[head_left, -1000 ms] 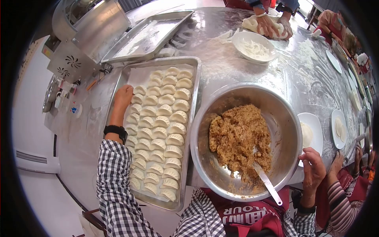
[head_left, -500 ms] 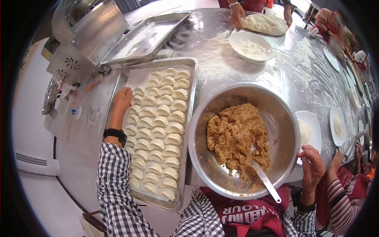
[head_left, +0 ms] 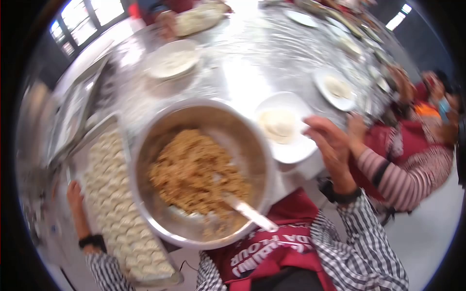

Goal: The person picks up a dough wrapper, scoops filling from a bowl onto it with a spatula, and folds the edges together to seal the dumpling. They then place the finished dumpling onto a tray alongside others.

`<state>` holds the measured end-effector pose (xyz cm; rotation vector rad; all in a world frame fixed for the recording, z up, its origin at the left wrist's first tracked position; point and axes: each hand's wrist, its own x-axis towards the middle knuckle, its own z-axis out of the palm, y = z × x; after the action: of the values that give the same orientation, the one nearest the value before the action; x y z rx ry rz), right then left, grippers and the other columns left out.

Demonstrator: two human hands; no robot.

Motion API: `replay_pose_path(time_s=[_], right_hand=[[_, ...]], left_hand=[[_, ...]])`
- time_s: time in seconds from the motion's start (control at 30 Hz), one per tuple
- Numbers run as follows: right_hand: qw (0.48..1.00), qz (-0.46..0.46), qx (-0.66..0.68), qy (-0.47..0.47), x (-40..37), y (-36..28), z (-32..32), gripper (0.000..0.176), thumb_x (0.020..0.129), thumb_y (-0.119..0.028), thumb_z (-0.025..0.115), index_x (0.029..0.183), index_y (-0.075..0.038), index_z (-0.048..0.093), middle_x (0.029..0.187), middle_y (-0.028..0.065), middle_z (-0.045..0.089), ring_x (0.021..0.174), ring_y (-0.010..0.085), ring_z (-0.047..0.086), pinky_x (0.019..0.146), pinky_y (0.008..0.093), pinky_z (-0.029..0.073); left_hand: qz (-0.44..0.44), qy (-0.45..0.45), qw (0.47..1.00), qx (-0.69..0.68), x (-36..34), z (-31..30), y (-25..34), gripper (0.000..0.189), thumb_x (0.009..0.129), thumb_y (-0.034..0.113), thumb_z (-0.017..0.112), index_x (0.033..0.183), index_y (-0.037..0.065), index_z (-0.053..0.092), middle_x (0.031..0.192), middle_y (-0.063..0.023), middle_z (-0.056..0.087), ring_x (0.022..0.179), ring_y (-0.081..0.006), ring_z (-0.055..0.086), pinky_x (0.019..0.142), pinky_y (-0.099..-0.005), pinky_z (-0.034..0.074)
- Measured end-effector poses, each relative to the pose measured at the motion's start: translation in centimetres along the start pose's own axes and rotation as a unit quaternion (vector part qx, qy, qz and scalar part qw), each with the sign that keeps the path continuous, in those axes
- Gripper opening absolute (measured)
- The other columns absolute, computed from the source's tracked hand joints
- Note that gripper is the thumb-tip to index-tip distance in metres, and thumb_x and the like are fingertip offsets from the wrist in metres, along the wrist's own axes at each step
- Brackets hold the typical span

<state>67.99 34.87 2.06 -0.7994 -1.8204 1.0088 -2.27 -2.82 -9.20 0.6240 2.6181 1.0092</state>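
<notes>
My left hand (head_left: 74, 195) is at the left edge of the metal tray (head_left: 127, 150), which holds rows of pleated dumplings (head_left: 114, 186); its fingers are blurred. My right hand (head_left: 332, 145) is raised at the right edge of a white plate (head_left: 291, 150) bearing round dough wrappers (head_left: 277, 125). The fingers of that hand are apart and nothing shows between them. Between my hands stands a large steel bowl (head_left: 268, 167) with brown filling (head_left: 191, 169). A white-handled utensil (head_left: 252, 213) leans in the filling and over the bowl's near rim.
A plate of flour (head_left: 173, 59) lies beyond the bowl, near a big dough piece (head_left: 200, 18) under a person's hands. Another tray (head_left: 73, 114) is at the left. At right, a striped-sleeved person (head_left: 395, 174) stands close to my right hand, near another wrapper plate (head_left: 336, 92).
The view has swung right, so the bowl and tray appear further left. My right hand has risen from beside the bowl rim toward the wrapper plate. My left hand remains by the tray's left edge.
</notes>
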Motion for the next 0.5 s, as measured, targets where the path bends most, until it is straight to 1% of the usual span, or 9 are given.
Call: replay_pose_path(time_s=[0.03, 0.07, 0.13, 0.23, 0.3, 0.37, 0.4, 0.43, 0.5], right_hand=[[1.0, -0.001, 0.026, 0.013, 0.5, 0.4, -0.6, 0.018, 0.079, 0.007, 0.057, 0.097, 0.004, 0.058, 0.097, 0.0116, 0.062, 0.084, 0.0143, 0.06, 0.075, 0.0243, 0.049], [0.999, -0.011, 0.021, 0.024, 1.0, 0.9, -1.2, 0.018, 0.079, 0.006, 0.057, 0.097, 0.004, 0.059, 0.097, 0.011, 0.062, 0.084, 0.0136, 0.06, 0.074, 0.0243, 0.049], [0.999, -0.019, 0.012, 0.046, 1.5, 2.1, -2.0, 0.018, 0.079, 0.006, 0.057, 0.097, 0.004, 0.059, 0.096, 0.0104, 0.062, 0.084, 0.0128, 0.06, 0.074, 0.0243, 0.05], [0.998, -0.036, -0.056, 0.008, 2.7, 3.8, -2.1, 0.016, 0.077, 0.003, 0.06, 0.094, 0.001, 0.061, 0.096, 0.008, 0.063, 0.08, 0.0109, 0.06, 0.07, 0.0232, 0.05], [0.994, 0.003, -0.075, -0.085, 3.3, 4.4, -1.6, 0.018, 0.075, 0.002, 0.063, 0.092, 0.0, 0.062, 0.098, 0.0094, 0.062, 0.085, 0.015, 0.059, 0.072, 0.0229, 0.047], [0.975, -0.106, -0.146, -0.131, 4.2, 6.0, -0.5, 0.022, 0.072, -0.002, 0.066, 0.093, -0.004, 0.062, 0.099, 0.0099, 0.062, 0.085, 0.0211, 0.061, 0.073, 0.0264, 0.048], [0.965, -0.11, -0.172, -0.162, 4.5, 6.1, 0.0, 0.026, 0.07, -0.006, 0.067, 0.095, -0.008, 0.061, 0.104, 0.0097, 0.06, 0.091, 0.0267, 0.059, 0.077, 0.0325, 0.048], [0.966, -0.111, -0.169, -0.16, 4.8, 6.2, 0.6, 0.026, 0.07, -0.006, 0.067, 0.095, -0.008, 0.061, 0.104, 0.0097, 0.06, 0.091, 0.0267, 0.059, 0.077, 0.0325, 0.048], [0.933, -0.149, -0.253, -0.209, 5.3, 6.2, 1.6, 0.024, 0.071, -0.01, 0.064, 0.095, -0.011, 0.061, 0.107, 0.008, 0.058, 0.096, 0.0267, 0.055, 0.081, 0.0358, 0.045]], left_hand=[[-0.008, 0.049, 0.998, -0.032, -1.0, 0.5, 1.5, 0.042, 0.083, 0.035, 0.055, 0.117, 0.011, 0.052, 0.104, -0.0013, 0.057, 0.091, -0.0124, 0.053, 0.064, -0.0287, 0.043], [-0.002, 0.021, 0.998, -0.066, -4.1, 0.6, 5.4, 0.044, 0.084, 0.037, 0.054, 0.119, 0.011, 0.051, 0.113, -0.0027, 0.055, 0.101, -0.0152, 0.052, 0.071, -0.0295, 0.043], [0.024, 0.009, 0.993, -0.116, -6.8, 1.4, 8.9, 0.046, 0.085, 0.037, 0.054, 0.12, 0.009, 0.049, 0.116, -0.005, 0.054, 0.107, -0.0176, 0.051, 0.081, -0.0299, 0.042], [0.056, -0.004, 0.99, -0.133, -14.6, 3.5, 18.1, 0.042, 0.086, 0.03, 0.053, 0.119, 0.005, 0.049, 0.112, -0.0042, 0.054, 0.106, -0.0165, 0.049, 0.083, -0.0313, 0.04], [0.084, -0.071, 0.987, -0.118, -17.8, 4.3, 21.2, 0.04, 0.088, 0.029, 0.051, 0.118, 0.003, 0.049, 0.116, -0.0088, 0.053, 0.109, -0.0197, 0.051, 0.087, -0.0306, 0.042], [0.101, -0.097, 0.98, -0.143, -21.7, 5.3, 24.5, 0.039, 0.088, 0.028, 0.051, 0.117, 0.002, 0.05, 0.114, -0.0096, 0.054, 0.106, -0.0197, 0.052, 0.086, -0.0302, 0.043], [0.115, -0.125, 0.971, -0.171, -23.6, 5.9, 25.9, 0.037, 0.088, 0.026, 0.052, 0.115, 0.001, 0.05, 0.111, -0.0104, 0.055, 0.104, -0.0198, 0.054, 0.085, -0.0298, 0.044], [0.116, -0.123, 0.971, -0.167, -25.5, 6.4, 27.1, 0.037, 0.088, 0.026, 0.052, 0.115, 0.001, 0.05, 0.111, -0.0104, 0.055, 0.104, -0.0198, 0.054, 0.085, -0.0298, 0.044], [0.153, -0.151, 0.961, -0.174, -29.1, 7.6, 29.5, 0.036, 0.086, 0.025, 0.054, 0.112, -0.001, 0.051, 0.104, -0.0115, 0.058, 0.098, -0.0196, 0.056, 0.08, -0.0301, 0.046]])
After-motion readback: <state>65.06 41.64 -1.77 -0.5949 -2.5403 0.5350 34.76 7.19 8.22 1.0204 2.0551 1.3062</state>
